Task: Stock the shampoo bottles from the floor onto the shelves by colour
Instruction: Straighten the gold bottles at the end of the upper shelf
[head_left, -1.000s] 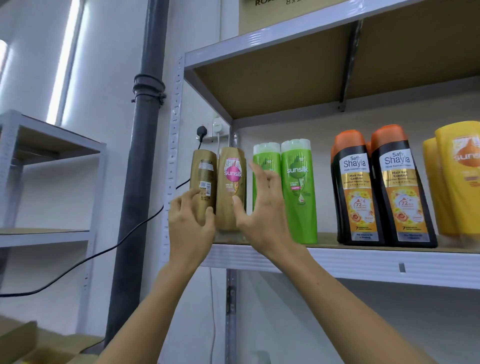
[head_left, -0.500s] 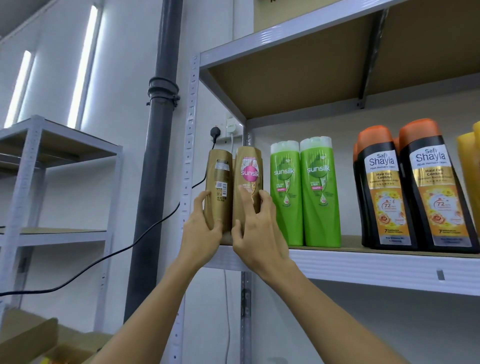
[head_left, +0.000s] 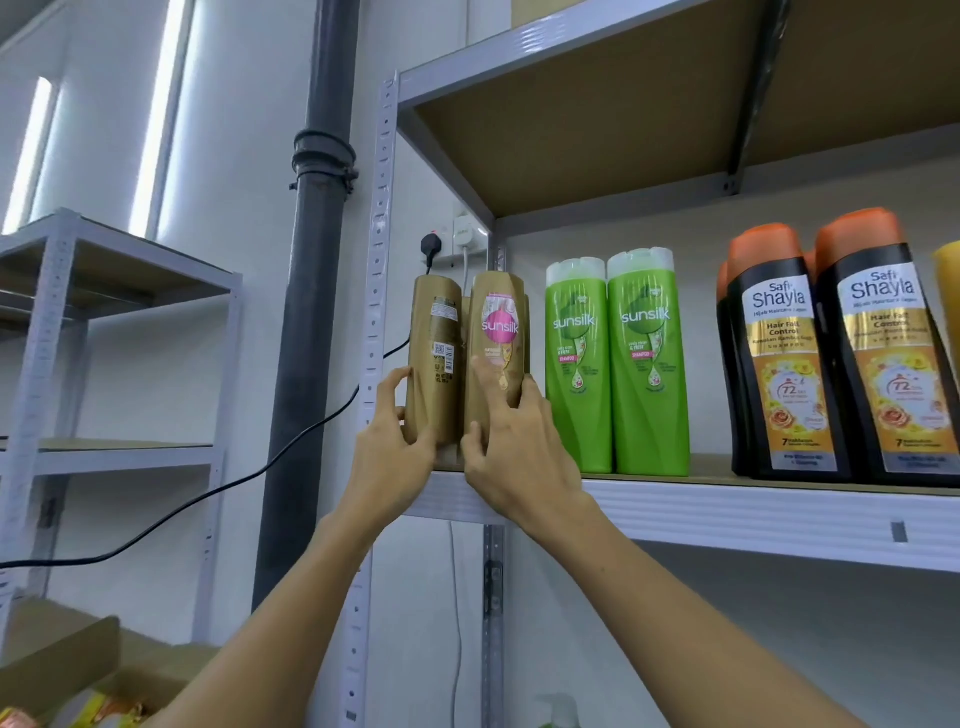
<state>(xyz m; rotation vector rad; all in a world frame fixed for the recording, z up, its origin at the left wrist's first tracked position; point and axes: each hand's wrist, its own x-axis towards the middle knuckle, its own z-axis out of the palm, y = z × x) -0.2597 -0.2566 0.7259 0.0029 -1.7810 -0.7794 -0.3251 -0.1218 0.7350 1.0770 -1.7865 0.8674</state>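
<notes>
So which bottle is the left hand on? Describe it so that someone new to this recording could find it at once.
Find the grey metal shelf beside the dark drainpipe. At its far left end stand two gold bottles; the left hand grips the outer gold bottle. Unlike its pink-labelled neighbour, it shows its back label with a barcode.

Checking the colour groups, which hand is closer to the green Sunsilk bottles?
Right. The right hand holds the label-forward gold bottle right beside the green bottles; the left hand grips the back-facing gold bottle, farther left.

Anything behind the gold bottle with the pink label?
An edge of another gold bottle shows behind the pink-label gold bottle. The rest is covered, as is anything further back.
</notes>
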